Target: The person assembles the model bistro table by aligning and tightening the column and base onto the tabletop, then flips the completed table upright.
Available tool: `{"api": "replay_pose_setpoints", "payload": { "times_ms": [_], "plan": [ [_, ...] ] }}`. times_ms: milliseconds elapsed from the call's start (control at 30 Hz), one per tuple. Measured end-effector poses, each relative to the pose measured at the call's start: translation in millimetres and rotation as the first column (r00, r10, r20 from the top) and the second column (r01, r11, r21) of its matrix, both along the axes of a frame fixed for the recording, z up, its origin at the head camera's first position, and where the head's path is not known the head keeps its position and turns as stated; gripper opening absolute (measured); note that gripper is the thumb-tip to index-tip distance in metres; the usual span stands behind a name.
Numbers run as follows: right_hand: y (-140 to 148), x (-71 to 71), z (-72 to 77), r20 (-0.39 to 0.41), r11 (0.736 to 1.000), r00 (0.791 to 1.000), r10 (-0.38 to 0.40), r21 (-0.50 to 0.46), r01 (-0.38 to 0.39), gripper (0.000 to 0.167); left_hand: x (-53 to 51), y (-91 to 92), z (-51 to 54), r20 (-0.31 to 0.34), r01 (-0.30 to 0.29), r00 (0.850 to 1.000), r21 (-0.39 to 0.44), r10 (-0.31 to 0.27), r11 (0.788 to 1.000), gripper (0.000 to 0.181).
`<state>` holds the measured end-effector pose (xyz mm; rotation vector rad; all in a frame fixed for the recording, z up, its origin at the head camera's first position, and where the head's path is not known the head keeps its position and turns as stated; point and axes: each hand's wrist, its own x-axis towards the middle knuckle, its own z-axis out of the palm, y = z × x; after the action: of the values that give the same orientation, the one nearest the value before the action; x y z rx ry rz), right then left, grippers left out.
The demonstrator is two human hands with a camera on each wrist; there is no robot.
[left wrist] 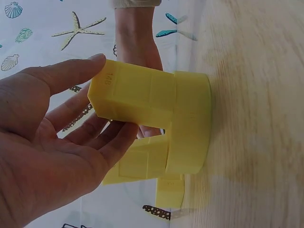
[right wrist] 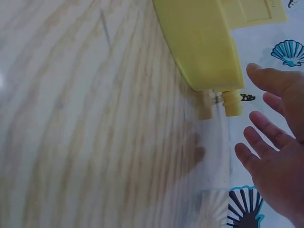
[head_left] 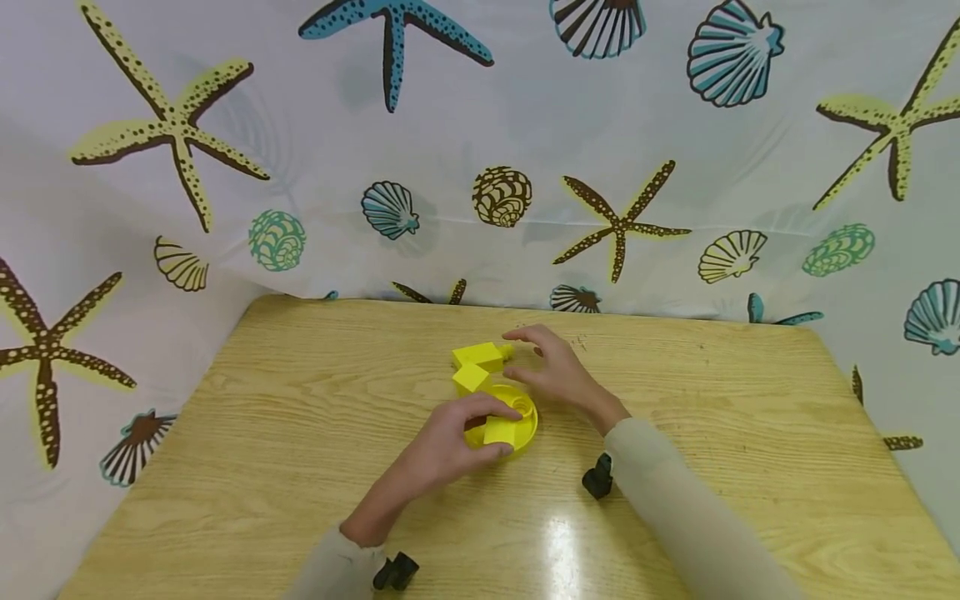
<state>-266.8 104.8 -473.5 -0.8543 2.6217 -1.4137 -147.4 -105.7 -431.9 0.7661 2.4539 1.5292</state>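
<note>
A round yellow dish (head_left: 533,427) stands on the wooden table. My left hand (head_left: 442,442) grips a yellow box-shaped block (left wrist: 135,92) with raised digits, which stands upright in the dish. Beside it a second yellow block (head_left: 472,378) rises at the dish's far left. Behind the dish, another yellow block (head_left: 478,357) lies on the table, with a narrow ribbed neck (right wrist: 232,103) visible in the right wrist view near it. My right hand (head_left: 558,367) hovers beside that neck, its fingers spread and loosely bent, holding nothing.
The wooden table (head_left: 712,483) spreads out on both sides of the dish. A white curtain (head_left: 450,150) printed with shells and starfish hangs along the table's back and sides. Black wrist-worn devices (head_left: 597,477) sit by both sleeves.
</note>
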Motion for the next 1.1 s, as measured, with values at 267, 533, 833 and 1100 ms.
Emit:
{"api": "replay_pose_setpoints", "payload": {
  "times_ms": [267, 533, 833, 1100],
  "plan": [
    [-14, -12.4, -5.2, 0.000, 0.996, 0.999, 0.051, 0.073, -0.051, 0.050, -1.5, -0.6, 0.1, -0.002, 0.002, 1.000, -0.004, -0.002, 1.000, 0.036],
    [-18, -14.3, -3.9, 0.037, 0.992, 0.998, 0.051, 0.118, -0.055, 0.040, -2.7, 1.3, -2.2, 0.011, 0.014, 1.000, 0.027, -0.014, 1.000, 0.036],
    [-10, -13.4, -5.7, 0.043, 0.996, 0.999, -0.026, 0.091, 0.022, 0.036, -2.1, 6.6, -6.5, -0.018, -0.047, 0.999, 0.032, 0.047, 0.998, 0.034],
    [7, -7.4, 3.1, 0.028, 0.992, 0.992, -0.120, 0.031, 0.119, 0.038, -1.2, 5.6, -6.1, 0.008, -0.069, 0.998, 0.037, 0.069, 0.997, 0.030]
  ]
}}
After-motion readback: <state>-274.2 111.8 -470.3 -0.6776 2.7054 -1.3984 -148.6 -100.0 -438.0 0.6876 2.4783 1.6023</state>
